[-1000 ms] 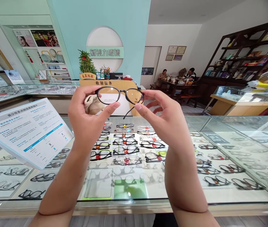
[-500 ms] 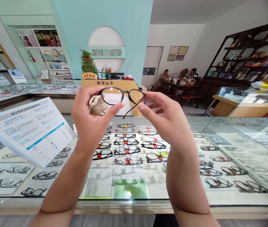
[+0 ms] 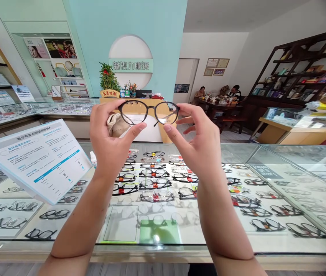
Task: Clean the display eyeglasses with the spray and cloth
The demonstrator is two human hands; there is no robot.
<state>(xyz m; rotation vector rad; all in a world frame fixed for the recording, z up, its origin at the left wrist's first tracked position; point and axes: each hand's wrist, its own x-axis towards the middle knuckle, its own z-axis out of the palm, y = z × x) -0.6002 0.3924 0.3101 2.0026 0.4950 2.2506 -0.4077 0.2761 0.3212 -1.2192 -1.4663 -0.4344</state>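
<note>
A pair of dark round-rimmed glasses (image 3: 151,108) is held up in front of me, above the glass display counter. My left hand (image 3: 108,130) pinches the left end of the frame between thumb and fingers, with a beige cloth (image 3: 117,123) tucked in its palm. At the other end, my right hand (image 3: 196,132) grips the right side of the rim near the hinge. One temple shows behind the right lens; the other is hidden. Through the lenses the wooden cashier desk behind is visible.
Rows of eyeglass frames (image 3: 155,184) lie inside the display counter (image 3: 128,247). A printed sign (image 3: 40,159) stands on it at left, beside a small white bottle (image 3: 93,158). Farther back, two people sit at a dark table (image 3: 216,104) near a shelf (image 3: 298,73).
The glasses have levelled and turned to face me more squarely, rising slightly at the right. My right hand has tilted and shifted a little left. The left hand keeps its hold.
</note>
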